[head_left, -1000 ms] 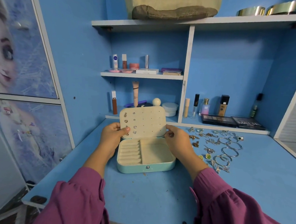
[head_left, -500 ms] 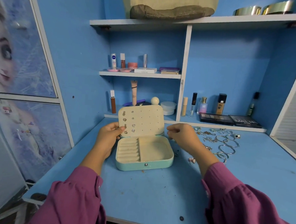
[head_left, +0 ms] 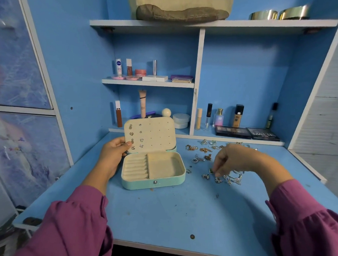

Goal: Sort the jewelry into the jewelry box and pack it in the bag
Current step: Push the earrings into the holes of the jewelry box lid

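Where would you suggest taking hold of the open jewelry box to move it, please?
Grip the mint base across its long front and back walls, coming from above, probably with both hands. The lid stands upright on its rear hinge with earrings pinned inside, so it may swing; the left hand already steadies its left edge.

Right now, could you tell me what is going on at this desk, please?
A person is sorting jewelry into an open jewelry box. The left hand holds the raised lid, which already carries several earrings. The right hand reaches into the loose jewelry on the desk, fingertips at a small piece. The box's tray compartments look empty.
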Available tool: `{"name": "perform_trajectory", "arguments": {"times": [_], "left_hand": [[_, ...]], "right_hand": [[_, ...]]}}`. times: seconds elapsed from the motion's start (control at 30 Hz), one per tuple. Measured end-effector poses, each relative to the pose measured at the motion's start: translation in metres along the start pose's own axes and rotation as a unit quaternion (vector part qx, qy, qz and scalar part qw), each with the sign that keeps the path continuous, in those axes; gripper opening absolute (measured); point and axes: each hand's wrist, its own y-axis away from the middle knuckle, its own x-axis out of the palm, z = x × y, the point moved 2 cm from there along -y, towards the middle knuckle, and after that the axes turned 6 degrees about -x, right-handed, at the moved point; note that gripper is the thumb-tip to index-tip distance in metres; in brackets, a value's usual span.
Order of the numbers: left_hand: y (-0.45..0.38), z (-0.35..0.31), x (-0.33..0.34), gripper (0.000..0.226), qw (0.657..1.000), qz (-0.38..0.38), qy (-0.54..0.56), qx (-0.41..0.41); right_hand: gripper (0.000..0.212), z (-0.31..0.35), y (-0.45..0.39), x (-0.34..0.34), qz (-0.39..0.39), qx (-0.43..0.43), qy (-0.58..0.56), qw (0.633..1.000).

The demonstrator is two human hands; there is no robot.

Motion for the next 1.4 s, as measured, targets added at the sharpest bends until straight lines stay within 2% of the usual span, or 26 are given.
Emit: {"name": "perform_trajectory", "arguments": {"times": [0.73, 0.93, 1.03, 1.17, 1.23, 1.4], "left_hand": [[0.002, 0.000, 0.002, 0.019, 1.000, 0.001, 0.020, 0.000], [0.000, 0.001, 0.002, 0.020, 1.000, 0.002, 0.022, 0.000], [-0.001, 0.003, 0.001, 0.018, 1.000, 0.006, 0.023, 0.000], [-0.005, 0.004, 0.000, 0.015, 0.999, 0.008, 0.035, -0.006], [-0.005, 0.003, 0.000, 0.013, 0.999, 0.010, 0.036, -0.002], [-0.006, 0.003, 0.001, 0.009, 0.999, 0.011, 0.038, 0.005]], "right_hand": [[0.007, 0.009, -0.008, 0.014, -0.042, 0.019, 0.102, 0.994], [0.016, 0.013, -0.011, 0.023, -0.046, 0.020, 0.115, 0.992], [0.009, 0.011, -0.012, 0.024, -0.073, 0.012, 0.080, 0.994], [0.011, 0.022, -0.015, 0.018, -0.170, -0.024, -0.023, 0.985], [0.019, 0.033, -0.018, 0.018, -0.221, -0.050, -0.094, 0.970], [0.008, 0.060, -0.042, 0.032, -0.311, -0.091, -0.210, 0.922]]}}
